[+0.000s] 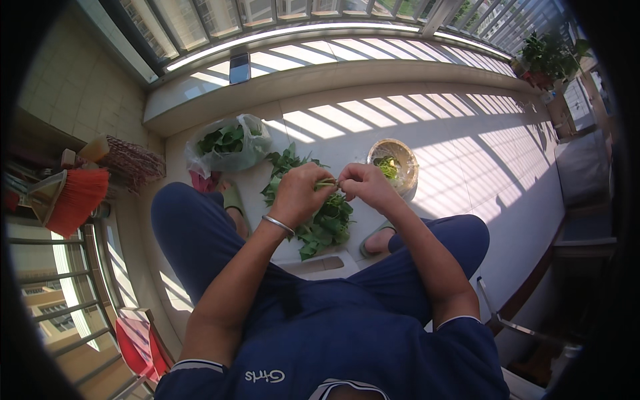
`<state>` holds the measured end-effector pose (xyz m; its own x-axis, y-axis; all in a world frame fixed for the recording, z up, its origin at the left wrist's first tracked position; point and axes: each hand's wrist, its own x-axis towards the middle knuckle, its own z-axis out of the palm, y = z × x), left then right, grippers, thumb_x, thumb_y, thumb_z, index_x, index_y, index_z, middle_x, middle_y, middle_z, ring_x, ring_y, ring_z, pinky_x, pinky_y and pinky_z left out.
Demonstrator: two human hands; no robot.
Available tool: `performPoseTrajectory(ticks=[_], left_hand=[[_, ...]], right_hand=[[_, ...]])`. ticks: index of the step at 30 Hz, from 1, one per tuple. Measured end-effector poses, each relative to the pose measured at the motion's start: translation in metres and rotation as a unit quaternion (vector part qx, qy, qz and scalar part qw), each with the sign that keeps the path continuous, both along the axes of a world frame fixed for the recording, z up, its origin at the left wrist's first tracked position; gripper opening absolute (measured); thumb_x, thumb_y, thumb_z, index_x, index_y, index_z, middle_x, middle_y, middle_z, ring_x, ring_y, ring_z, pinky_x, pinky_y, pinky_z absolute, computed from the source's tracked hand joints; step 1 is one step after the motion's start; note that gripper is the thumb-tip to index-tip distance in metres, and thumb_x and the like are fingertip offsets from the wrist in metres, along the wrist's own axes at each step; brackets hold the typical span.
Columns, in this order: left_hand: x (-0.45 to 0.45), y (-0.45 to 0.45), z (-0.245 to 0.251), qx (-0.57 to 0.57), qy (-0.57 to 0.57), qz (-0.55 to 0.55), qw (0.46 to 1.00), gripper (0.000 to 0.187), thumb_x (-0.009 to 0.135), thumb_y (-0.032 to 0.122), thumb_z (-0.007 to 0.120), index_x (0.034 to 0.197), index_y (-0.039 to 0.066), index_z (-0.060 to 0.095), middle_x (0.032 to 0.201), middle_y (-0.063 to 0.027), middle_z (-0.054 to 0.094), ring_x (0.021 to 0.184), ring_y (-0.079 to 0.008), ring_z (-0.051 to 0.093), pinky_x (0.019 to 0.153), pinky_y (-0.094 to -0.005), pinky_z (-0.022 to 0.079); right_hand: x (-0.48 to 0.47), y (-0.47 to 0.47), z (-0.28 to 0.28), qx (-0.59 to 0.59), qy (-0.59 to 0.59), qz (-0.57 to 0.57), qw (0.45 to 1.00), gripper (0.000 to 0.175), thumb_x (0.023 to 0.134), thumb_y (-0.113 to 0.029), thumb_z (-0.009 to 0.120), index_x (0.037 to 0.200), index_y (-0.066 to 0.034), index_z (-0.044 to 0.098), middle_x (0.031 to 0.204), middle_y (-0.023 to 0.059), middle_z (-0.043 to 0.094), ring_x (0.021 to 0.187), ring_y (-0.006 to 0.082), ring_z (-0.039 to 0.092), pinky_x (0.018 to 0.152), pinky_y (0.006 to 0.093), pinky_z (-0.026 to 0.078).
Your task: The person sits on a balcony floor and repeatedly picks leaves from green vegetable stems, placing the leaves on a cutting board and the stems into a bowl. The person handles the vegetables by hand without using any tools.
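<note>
My left hand (301,192), with a metal bangle on its wrist, pinches a few green stems (325,183) between thumb and fingers. The fingertips of my right hand (367,185) pinch the stems' tip, close to the left fingers. Beneath both hands, a pile of leafy greens (327,225) lies on the floor between my feet, partly hidden by the left hand. Just beyond my right hand stands a round basket (411,157) with a clear plastic lining. Pieces of green stem (387,166) lie inside it.
A translucent plastic bag (255,150) of leaves stands beyond my left foot. A smartphone (239,68) rests on the window ledge (305,62). At left are a red-bristled broom (77,197) and a bundled-twig broom (132,162). Potted plants (545,57) stand at far right.
</note>
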<state>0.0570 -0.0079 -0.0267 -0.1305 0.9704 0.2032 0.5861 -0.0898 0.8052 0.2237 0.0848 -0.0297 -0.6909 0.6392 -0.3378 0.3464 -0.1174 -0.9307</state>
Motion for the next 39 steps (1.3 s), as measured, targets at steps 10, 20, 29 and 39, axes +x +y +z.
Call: performPoseTrajectory(ticks=[10,20,29,39], left_hand=[[-0.003,0.002,-0.004,-0.046,-0.134,0.012,0.99,0.015,0.075,0.011,0.073,0.083,0.0,0.066,0.074,-0.0045,0.064,0.067,-0.0068,0.056,0.06,-0.0236,0.046],[-0.003,0.006,-0.005,-0.072,-0.356,0.002,0.932,0.012,0.083,0.012,0.067,0.089,0.001,0.065,0.08,-0.0003,0.064,0.069,-0.0036,0.054,0.062,-0.0194,0.044],[-0.023,0.01,0.014,-0.05,-0.479,0.081,0.873,0.016,0.091,0.021,0.058,0.095,0.006,0.06,0.078,0.0006,0.062,0.048,0.0003,0.032,0.044,-0.0163,0.025],[-0.036,0.006,0.015,-0.084,-0.471,0.051,0.877,0.032,0.094,0.024,0.054,0.116,0.0,0.058,0.077,0.0063,0.048,0.053,0.0008,0.031,0.046,-0.0161,0.023]], right_hand=[[0.004,0.004,0.002,-0.078,0.094,0.03,0.992,0.01,0.083,-0.012,0.059,0.088,-0.0024,0.06,0.075,0.0014,0.059,0.065,0.0087,0.057,0.061,0.0218,0.047],[0.001,0.0,0.003,-0.093,0.093,0.012,0.991,0.009,0.082,-0.011,0.06,0.085,-0.0025,0.059,0.075,0.001,0.059,0.065,0.0085,0.057,0.061,0.0214,0.047],[0.031,0.035,-0.008,-0.005,-0.004,-0.052,0.999,0.009,0.076,-0.01,0.06,0.081,-0.0018,0.06,0.071,0.0017,0.059,0.062,0.0096,0.058,0.059,0.0229,0.047],[0.095,0.112,-0.066,0.36,-0.338,-0.197,0.847,0.016,0.07,-0.01,0.06,0.082,-0.0034,0.066,0.076,0.0137,0.067,0.072,0.026,0.066,0.068,0.0352,0.052]])
